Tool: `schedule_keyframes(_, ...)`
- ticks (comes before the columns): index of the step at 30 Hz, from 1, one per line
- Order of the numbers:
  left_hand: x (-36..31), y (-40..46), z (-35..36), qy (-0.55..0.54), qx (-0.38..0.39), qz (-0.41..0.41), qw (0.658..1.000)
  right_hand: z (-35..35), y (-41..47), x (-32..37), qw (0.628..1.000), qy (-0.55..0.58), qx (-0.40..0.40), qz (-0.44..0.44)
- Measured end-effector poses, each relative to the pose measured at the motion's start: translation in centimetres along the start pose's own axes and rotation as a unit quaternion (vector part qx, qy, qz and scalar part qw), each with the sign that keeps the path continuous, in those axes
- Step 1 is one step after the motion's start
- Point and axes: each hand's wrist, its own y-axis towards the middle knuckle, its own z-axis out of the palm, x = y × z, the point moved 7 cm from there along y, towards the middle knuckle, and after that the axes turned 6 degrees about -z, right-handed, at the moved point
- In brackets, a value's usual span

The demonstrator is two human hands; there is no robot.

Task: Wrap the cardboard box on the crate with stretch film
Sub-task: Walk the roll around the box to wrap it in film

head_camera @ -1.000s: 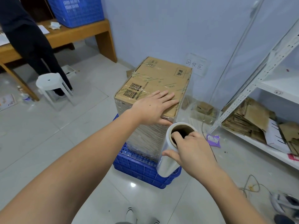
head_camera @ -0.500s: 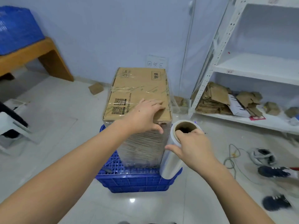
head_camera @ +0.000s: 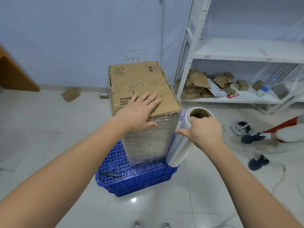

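Cardboard box (head_camera: 139, 84), tall and brown, stands upright on a blue plastic crate (head_camera: 136, 180) in the middle of a pale tiled floor, seen from above by the person doing the work. At the far left edge, part of a wooden table leg (head_camera: 14, 76) shows against a light blue wall, and a small scrap of cardboard (head_camera: 70, 94) lies on the floor near the wall. A dark marker pen (head_camera: 109, 174) rests on the crate's perforated top, near its front left corner. The box's near side is already covered in wrinkled clear film, while its top shows printed codes and strips of tape. The left hand (head_camera: 137, 111) lies flat on the top of the box near the front edge, fingers spread and the thumb hooked over the edge. Just to the right of the box, the right hand (head_camera: 204, 132) holds a roll of stretch film (head_camera: 182, 143) by its upper end, fingers curled into the cardboard core and thumb pressed against the outside; the roll tilts, its lower end close to the crate's right corner. Farther right stands a white metal shelf unit (head_camera: 243, 55) with flattened cardboard pieces (head_camera: 205, 86) on its lower shelf. Dark shoes (head_camera: 256, 161) and loose cords lie on the floor at the far right.
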Motion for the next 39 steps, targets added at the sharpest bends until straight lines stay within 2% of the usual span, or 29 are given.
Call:
schedule_keyframes(4,-0.3,-0.1,-0.1,-0.008,0.011,-0.003,1.000,0.1,-1.6,-0.4,0.999,0.004,0.019,-0.031)
schedule_keyframes(8,-0.6,-0.1,-0.4,-0.011,0.018,-0.013,1.000,-0.1,-2.9,2.3,0.989,-0.020,-0.042,-0.143)
schedule_keyframes(11,-1.0,0.3,-0.5,-0.014,0.016,-0.021,1.000,-0.4,-3.2,3.8,0.976,-0.028,-0.042,-0.213)
schedule_keyframes(15,-1.6,0.6,-0.5,-0.015,0.007,-0.021,1.000,-1.5,-4.3,6.3,0.956,0.023,-0.044,-0.291)
schedule_keyframes(18,-0.9,0.0,-0.2,-0.015,0.003,-0.028,0.999,-1.5,-4.7,7.9,0.946,0.069,-0.062,-0.312)
schedule_keyframes(22,-1.0,0.0,-0.1,-0.009,0.007,-0.028,1.000,-1.9,-4.5,9.9,0.928,0.075,-0.079,-0.357)
schedule_keyframes(27,-1.0,0.0,0.0,-0.009,0.003,-0.031,0.999,0.2,-4.7,12.0,0.892,0.032,-0.040,-0.448)
schedule_keyframes(34,-1.1,-0.1,-0.3,-0.018,-0.016,-0.034,0.999,0.3,-5.0,11.3,0.903,0.007,-0.013,-0.430)
schedule_keyframes(39,-0.6,-0.6,-0.8,-0.040,-0.039,-0.029,0.998,-0.5,-6.8,11.7,0.943,-0.003,-0.012,-0.333)
